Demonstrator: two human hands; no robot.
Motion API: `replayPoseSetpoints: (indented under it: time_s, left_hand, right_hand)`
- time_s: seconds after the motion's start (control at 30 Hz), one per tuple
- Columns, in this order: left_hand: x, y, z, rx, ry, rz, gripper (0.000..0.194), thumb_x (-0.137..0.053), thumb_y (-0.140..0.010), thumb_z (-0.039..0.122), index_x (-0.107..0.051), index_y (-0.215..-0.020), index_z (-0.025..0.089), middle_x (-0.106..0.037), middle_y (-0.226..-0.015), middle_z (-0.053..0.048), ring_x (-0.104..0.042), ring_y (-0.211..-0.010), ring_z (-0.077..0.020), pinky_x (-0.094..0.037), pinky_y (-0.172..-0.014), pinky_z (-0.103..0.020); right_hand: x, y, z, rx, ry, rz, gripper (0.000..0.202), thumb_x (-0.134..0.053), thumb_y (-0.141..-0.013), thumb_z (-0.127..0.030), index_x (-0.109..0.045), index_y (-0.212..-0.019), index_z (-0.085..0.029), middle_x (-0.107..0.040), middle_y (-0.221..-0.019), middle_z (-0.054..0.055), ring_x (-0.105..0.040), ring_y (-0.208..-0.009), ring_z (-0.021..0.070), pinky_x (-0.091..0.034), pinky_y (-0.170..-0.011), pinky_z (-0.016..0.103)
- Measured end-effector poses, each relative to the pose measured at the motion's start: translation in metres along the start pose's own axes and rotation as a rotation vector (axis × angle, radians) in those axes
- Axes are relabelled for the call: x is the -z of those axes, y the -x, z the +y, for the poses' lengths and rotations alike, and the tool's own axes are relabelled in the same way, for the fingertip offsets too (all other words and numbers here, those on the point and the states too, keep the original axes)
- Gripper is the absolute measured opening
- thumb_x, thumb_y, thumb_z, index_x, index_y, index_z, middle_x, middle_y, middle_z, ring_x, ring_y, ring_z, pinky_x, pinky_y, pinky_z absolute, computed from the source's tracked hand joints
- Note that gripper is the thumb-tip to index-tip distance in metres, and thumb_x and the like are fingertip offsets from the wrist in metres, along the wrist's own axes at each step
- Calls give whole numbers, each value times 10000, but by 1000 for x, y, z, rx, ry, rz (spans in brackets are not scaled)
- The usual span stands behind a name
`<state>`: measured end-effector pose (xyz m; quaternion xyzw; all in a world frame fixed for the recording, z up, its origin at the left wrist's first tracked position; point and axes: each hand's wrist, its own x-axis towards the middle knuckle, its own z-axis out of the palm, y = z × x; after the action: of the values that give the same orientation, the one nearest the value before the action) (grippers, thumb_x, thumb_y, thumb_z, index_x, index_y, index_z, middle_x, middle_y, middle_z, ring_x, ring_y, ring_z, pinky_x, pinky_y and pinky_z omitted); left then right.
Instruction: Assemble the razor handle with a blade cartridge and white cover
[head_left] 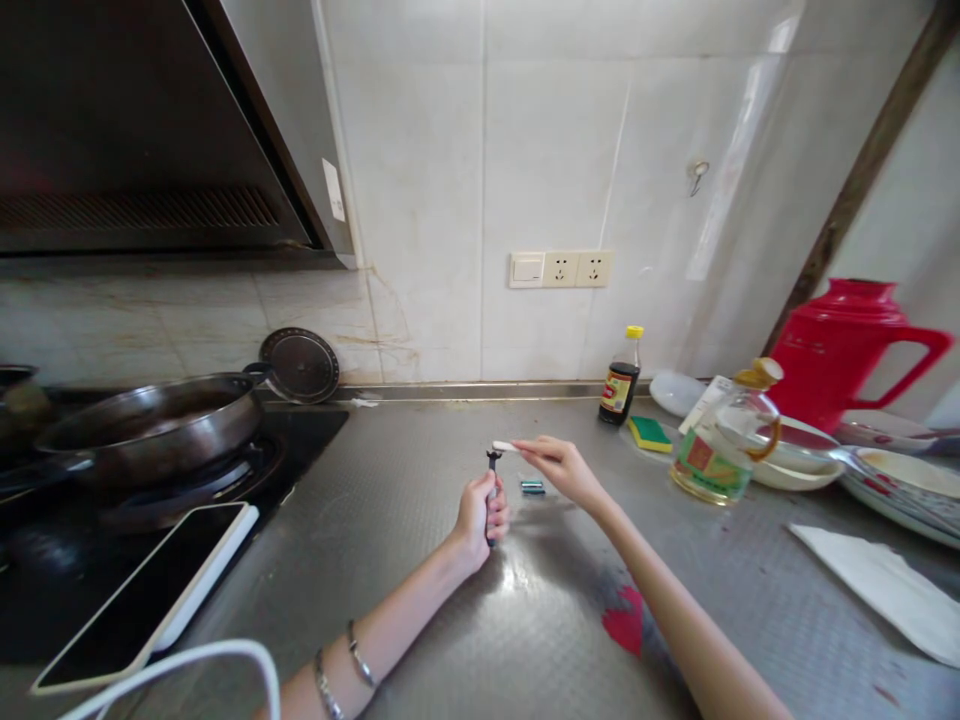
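We see the left hand (480,510) closed around the dark handle of a razor (491,490), which stands upright just above the worktop (420,560), near its middle. The right hand (559,465) pinches a small white piece (504,446) between thumb and fingertips, right at the head of the razor; we cannot tell if the two are touching. A small blue-grey cartridge (532,487) lies on the worktop just beside both hands.

We judge the razor light and stiff, with a smooth handle that can slip, so the full fist around the handle is a good grip; the head end is sharp and should be taken only by its sides. The white piece looks tiny and easy to drop.

The sauce bottle (621,385) has a red and yellow label and the oil jug (716,440) has a green and red one, but the writing is too small to read.
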<state>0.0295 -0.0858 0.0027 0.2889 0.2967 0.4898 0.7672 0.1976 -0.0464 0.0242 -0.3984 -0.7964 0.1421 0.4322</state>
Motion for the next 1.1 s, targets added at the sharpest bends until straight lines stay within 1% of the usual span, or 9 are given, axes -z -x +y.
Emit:
replayPoseSetpoints:
  time_s: [0.1, 0.27, 0.43, 0.6, 0.67, 0.77, 0.87, 0.97, 1.1]
  left_hand:
    - [-1, 0, 1, 5, 3, 8, 220, -507, -819, 364, -409, -732, 187, -259, -459, 98, -165, -312, -25, -60, -315, -141]
    - [1, -1, 1, -1, 7, 15, 240, -525, -809, 380, -401, -731, 190, -258, -463, 99, -164, -317, -23, -57, -316, -139]
    - [2, -1, 1, 5, -48, -27, 249, -532, -799, 390, -400, -732, 191, -256, -466, 98, -164, -320, -25, -52, -315, -141]
    - [3, 1, 7, -20, -142, -140, 297, -574, -754, 438, -405, -739, 194, -281, -469, 99, -169, -331, -24, -69, -305, -138]
    - [4, 0, 11, -57, -160, -173, 309, -584, -733, 451, -405, -749, 200, -288, -468, 101, -174, -333, -27, -80, -299, -140]
    - [7, -3, 15, -80, -234, -164, 304, -625, -687, 406, -411, -770, 207, -280, -457, 111, -174, -328, -31, -75, -292, -147]
    - [10, -6, 13, -94, -351, -103, 279, -636, -667, 369, -437, -764, 199, -254, -433, 123, -171, -313, -30, -77, -290, -158]
    - [11, -7, 8, -99, -427, -39, 289, -600, -681, 405, -408, -654, 191, -255, -410, 119, -176, -296, -25, -97, -289, -172]
    - [10, -8, 0, -105, -442, 7, 324, -579, -676, 411, -348, -587, 202, -246, -397, 117, -181, -285, -25, -111, -284, -179]
  right_hand:
    - [1, 0, -2, 4, -48, -48, 337, -481, -874, -384, -690, -1047, -185, -623, -704, 35, -517, -602, 125, -376, -567, 227]
    - [2, 1, -1, -24, -45, -8, 327, -493, -867, -367, -683, -1059, -182, -653, -766, 54, -531, -631, 134, -384, -582, 233]
    - [3, 0, 5, -29, -51, -37, 312, -504, -856, -350, -691, -1042, -184, -669, -776, 57, -554, -645, 144, -407, -589, 240]
    - [3, -1, 21, -165, -79, 119, 328, -516, -824, -336, -680, -1062, -179, -690, -848, 75, -591, -728, 176, -472, -642, 273]
    - [1, -2, 21, -289, -156, 144, 370, -497, -815, -305, -643, -1127, -167, -676, -806, 62, -577, -651, 152, -490, -570, 259]
    - [-6, -1, 6, -460, -304, 98, 433, -523, -766, -240, -597, -1185, -162, -613, -722, 24, -524, -538, 110, -490, -437, 225]
    - [-11, 5, -21, -524, -468, 62, 492, -578, -728, -216, -556, -1217, -173, -591, -795, 34, -544, -546, 109, -505, -382, 228]
    - [-13, 16, -48, -586, -534, 79, 523, -613, -716, -240, -526, -1226, -162, -586, -867, 60, -561, -517, 110, -475, -306, 217]
    - [-16, 36, -75, -595, -593, 179, 485, -615, -722, -310, -520, -1169, -146, -578, -822, 33, -517, -422, 77, -387, -239, 175]
